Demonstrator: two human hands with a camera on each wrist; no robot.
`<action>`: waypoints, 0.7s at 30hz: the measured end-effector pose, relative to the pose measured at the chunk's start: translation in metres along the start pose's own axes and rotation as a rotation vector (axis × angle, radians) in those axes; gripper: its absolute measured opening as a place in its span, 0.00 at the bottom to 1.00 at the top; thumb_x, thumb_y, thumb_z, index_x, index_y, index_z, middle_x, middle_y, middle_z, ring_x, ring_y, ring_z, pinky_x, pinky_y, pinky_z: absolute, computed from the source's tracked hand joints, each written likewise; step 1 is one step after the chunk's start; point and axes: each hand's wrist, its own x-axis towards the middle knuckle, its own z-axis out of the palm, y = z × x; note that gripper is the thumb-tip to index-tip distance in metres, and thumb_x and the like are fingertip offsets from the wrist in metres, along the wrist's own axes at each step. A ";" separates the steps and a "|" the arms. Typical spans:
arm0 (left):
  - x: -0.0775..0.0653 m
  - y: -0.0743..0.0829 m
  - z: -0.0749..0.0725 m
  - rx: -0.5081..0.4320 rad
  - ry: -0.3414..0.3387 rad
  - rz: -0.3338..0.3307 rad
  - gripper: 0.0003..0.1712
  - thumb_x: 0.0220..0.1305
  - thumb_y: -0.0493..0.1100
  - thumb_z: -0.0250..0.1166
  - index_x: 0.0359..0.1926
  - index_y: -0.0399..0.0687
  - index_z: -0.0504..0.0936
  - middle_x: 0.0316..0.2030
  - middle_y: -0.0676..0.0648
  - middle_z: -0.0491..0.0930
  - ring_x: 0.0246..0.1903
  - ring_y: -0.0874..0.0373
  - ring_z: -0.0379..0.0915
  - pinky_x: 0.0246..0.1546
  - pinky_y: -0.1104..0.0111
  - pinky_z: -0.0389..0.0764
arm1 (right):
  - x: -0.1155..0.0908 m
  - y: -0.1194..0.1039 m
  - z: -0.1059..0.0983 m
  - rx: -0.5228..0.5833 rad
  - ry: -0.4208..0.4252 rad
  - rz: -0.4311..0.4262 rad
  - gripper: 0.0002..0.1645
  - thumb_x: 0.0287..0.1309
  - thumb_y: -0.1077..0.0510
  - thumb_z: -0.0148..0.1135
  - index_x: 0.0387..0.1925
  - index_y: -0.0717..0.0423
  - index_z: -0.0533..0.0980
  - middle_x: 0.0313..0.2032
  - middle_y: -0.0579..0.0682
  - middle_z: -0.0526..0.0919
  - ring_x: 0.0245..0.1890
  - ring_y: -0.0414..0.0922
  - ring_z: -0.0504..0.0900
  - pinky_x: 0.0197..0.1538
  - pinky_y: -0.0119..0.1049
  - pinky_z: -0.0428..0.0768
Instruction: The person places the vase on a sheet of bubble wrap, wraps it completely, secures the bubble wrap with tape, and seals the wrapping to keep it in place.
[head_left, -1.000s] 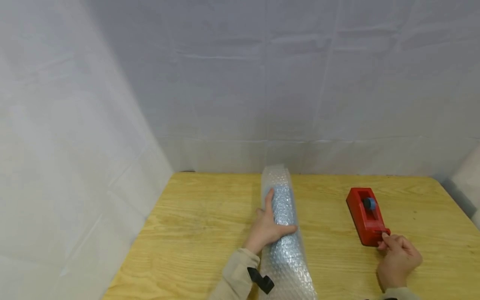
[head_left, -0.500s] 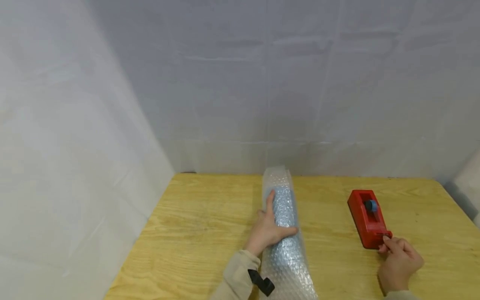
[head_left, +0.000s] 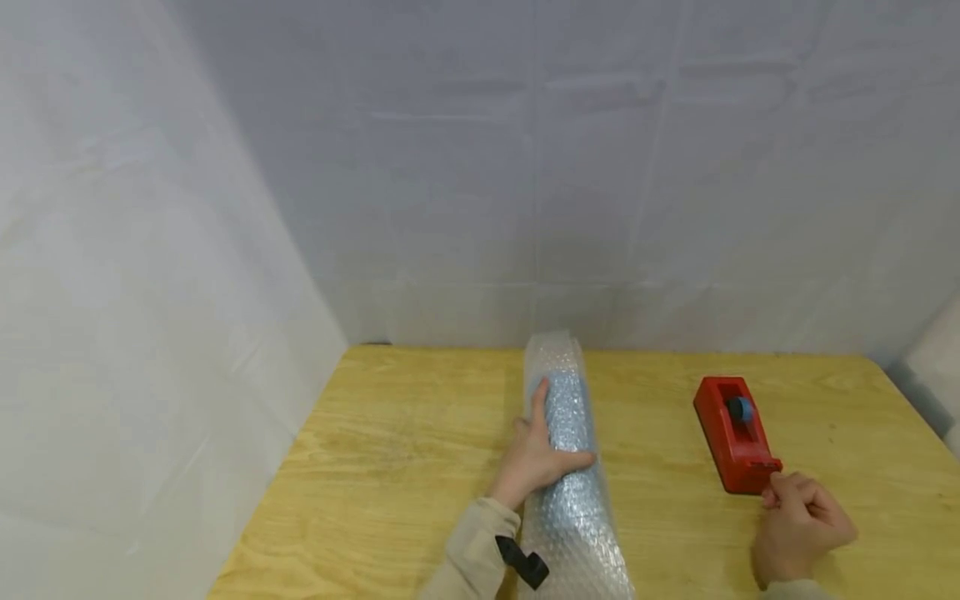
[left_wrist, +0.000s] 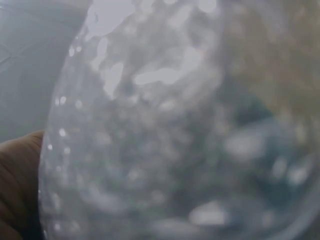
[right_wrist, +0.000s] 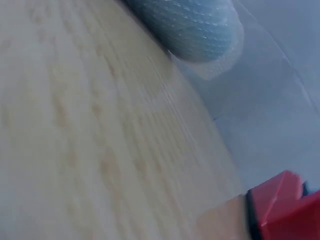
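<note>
A long roll wrapped in bubble wrap (head_left: 568, 417) lies on the wooden table, bluish under the clear wrap. My left hand (head_left: 531, 462) grips it from the left, thumb across its top and forefinger pointing along it; the other fingers are hidden. Blurred bubble wrap fills most of the left wrist view. To the right stands a red tape dispenser (head_left: 731, 437) with a small tape roll (head_left: 739, 408) on a blue core. Just off its cutter end, my right hand (head_left: 802, 525) is curled, thumb and forefinger pinching the tape's end; the clear strip itself hardly shows.
The yellow wooden table (head_left: 375, 475) ends at a pale sheet (head_left: 450, 208) hanging behind it. Another white sheet (head_left: 150, 333) hangs along the left side. A black strap mount (head_left: 522, 562) sits on the left sleeve.
My right hand has drawn slightly away from the dispenser's cutter, toward the lower right, and its wrist has turned a little. The left hand and the wrapped roll have stayed put.
</note>
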 end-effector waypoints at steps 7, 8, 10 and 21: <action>0.001 0.001 0.001 -0.003 -0.003 -0.001 0.75 0.41 0.63 0.80 0.77 0.80 0.32 0.65 0.14 0.53 0.45 0.25 0.75 0.36 0.41 0.80 | -0.005 -0.023 0.033 0.088 -0.492 -0.029 0.25 0.52 0.86 0.52 0.07 0.71 0.60 0.10 0.54 0.71 0.12 0.43 0.70 0.27 0.26 0.78; 0.001 0.001 0.001 -0.002 -0.003 -0.001 0.75 0.41 0.63 0.80 0.77 0.81 0.32 0.65 0.14 0.53 0.45 0.25 0.75 0.36 0.41 0.80 | -0.004 -0.026 0.038 0.044 -0.559 0.005 0.25 0.54 0.85 0.52 0.08 0.70 0.61 0.12 0.54 0.72 0.13 0.44 0.71 0.32 0.26 0.80; 0.002 0.002 0.002 0.002 -0.002 -0.001 0.75 0.41 0.63 0.80 0.76 0.81 0.31 0.65 0.15 0.53 0.45 0.26 0.75 0.36 0.41 0.80 | -0.002 -0.032 0.049 -0.042 -0.684 0.074 0.25 0.59 0.82 0.53 0.10 0.67 0.62 0.14 0.55 0.74 0.16 0.45 0.73 0.36 0.28 0.81; 0.003 0.003 0.005 0.011 0.004 -0.002 0.75 0.41 0.63 0.80 0.77 0.80 0.32 0.65 0.15 0.53 0.49 0.22 0.72 0.41 0.37 0.78 | -0.006 -0.014 0.098 -0.142 -1.167 0.201 0.18 0.69 0.70 0.53 0.20 0.63 0.68 0.27 0.55 0.82 0.26 0.47 0.79 0.33 0.33 0.82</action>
